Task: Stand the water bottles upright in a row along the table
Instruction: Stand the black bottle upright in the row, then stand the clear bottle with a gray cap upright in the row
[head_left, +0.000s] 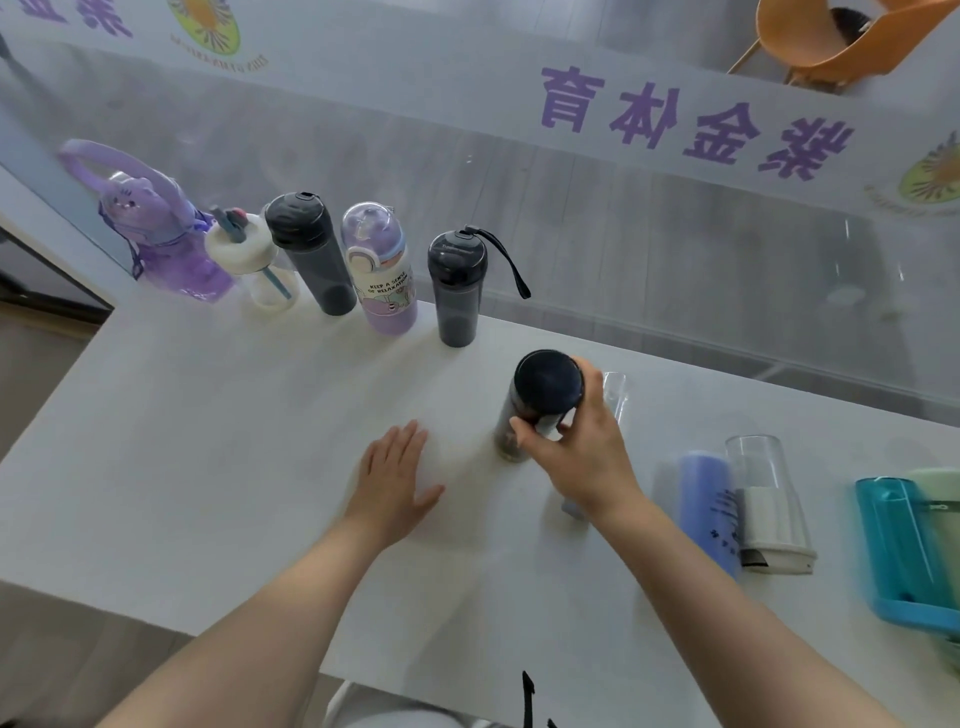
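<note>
The right hand (576, 447) grips a dark bottle (540, 400) with a black cap, fingers curled around its upper body just under the cap. The bottle stands nearly upright on the white desk (208, 441); I cannot tell if its base touches the surface. The left hand (397, 480) lies flat on the desk, fingers straight and together, holding nothing, just beside the dark bottle.

Beyond the left hand five bottles stand upright in a row: a purple rabbit bottle (161, 239), a clear bottle with white lid (254, 265), a grey bottle (311, 254), a white and purple bottle (382, 270) and a dark bottle with a strap (457, 286).

On the outer side of the right hand, a blue bottle (709, 509), a clear bottle (769, 504) and a teal bottle (898, 545) lie on the desk.
</note>
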